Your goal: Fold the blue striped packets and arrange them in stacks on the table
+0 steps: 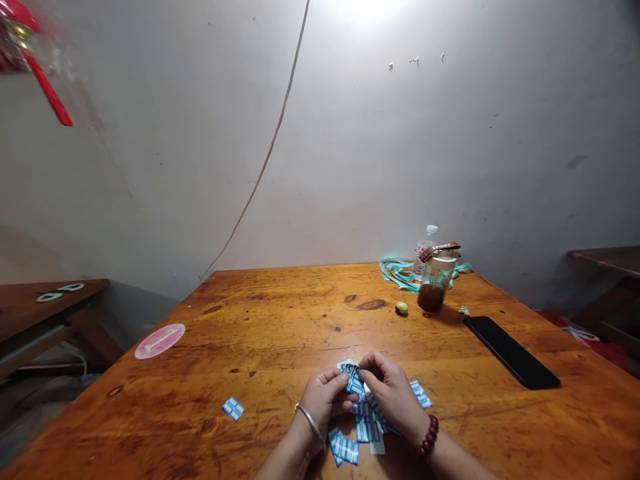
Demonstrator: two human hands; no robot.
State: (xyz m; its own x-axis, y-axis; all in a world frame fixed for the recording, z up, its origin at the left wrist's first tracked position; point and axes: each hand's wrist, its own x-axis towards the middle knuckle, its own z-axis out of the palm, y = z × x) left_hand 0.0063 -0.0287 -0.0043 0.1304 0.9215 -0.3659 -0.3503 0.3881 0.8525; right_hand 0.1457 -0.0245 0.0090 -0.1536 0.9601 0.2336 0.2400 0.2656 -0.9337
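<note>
My left hand [324,398], with a silver bangle at the wrist, pinches the left edge of a small blue-and-white label sheet [355,381]. On the other edge, the thumb and fingers of my right hand [395,392] are closed; a dark red bead bracelet circles that wrist. A loose pile of similar label sheets [367,429] lies on the table beneath both hands, partly hidden by them. Nearer me, a few sheets [345,450] overlap. One more label sheet [233,409] lies apart to the left, and another [421,394] shows just beyond my right hand.
The wooden table [280,320] meets a pale wall. At right lies a black phone [512,351]. Behind it stand a strapped drink bottle [437,283] with brown liquid, a clear water bottle [423,250], a turquoise ribbon [395,273] and a small yellow object [401,308]. A pink sticker [160,341] is at left.
</note>
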